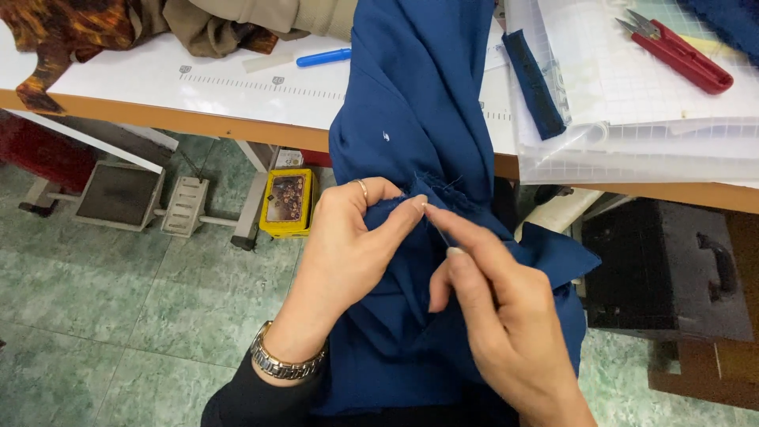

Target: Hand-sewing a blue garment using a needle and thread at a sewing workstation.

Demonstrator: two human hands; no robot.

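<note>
— While the blue fabric (415, 103) hangs from the counter (158, 119) down the centre of the frame, where do the hands meet it?

— At mid-frame. The left hand (344, 245), wearing a ring and wristwatch, pinches a frayed fold of the cloth between thumb and fingers; the right hand (494, 308), lower right of centre, touches the same edge, forefinger and thumb closed on what looks like a thin needle.

— And around them?

— Red thread snips (681, 54) lie upper right on a gridded mat (632, 119); a blue pen (324, 57) rests upper centre; a yellow tin (288, 202) sits on the green floor.
</note>
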